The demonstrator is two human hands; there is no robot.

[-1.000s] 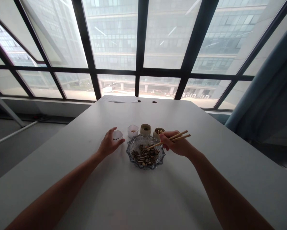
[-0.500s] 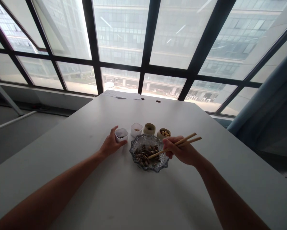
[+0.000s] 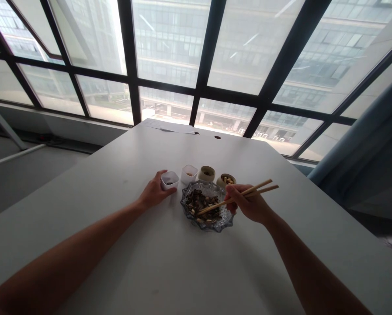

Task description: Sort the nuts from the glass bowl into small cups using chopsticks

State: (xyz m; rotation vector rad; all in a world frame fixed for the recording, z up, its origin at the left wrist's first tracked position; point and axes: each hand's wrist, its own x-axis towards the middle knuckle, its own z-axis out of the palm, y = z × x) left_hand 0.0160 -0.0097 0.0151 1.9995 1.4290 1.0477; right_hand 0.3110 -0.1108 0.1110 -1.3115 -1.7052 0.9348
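My left hand [image 3: 157,190] grips a small white cup [image 3: 170,184] from its left side, thumb in front and fingers behind; a little dark content shows inside. In my right hand [image 3: 248,202] is a pair of wooden chopsticks [image 3: 256,190], their tips down among mixed nuts and seeds [image 3: 200,203]. These lie in a scalloped glass bowl [image 3: 222,225] on the white table. Whether the tips pinch a piece is too small to tell. Behind the bowl stand a second white cup [image 3: 189,176] with a few light bits, a tan cup [image 3: 206,174], and another tan cup [image 3: 220,181] holding peanuts.
The white table [image 3: 182,267] stretches away to a large window with dark frames [image 3: 199,89]. Paper sheets [image 3: 172,127] lie at its far edge, near a dark round hole [image 3: 217,137]. A blue-grey curtain [image 3: 359,118] hangs at the right.
The view has shifted slightly. The chopstick tips have come closer together and moved a little among the nuts and seeds. My left hand keeps its hold on the white cup.
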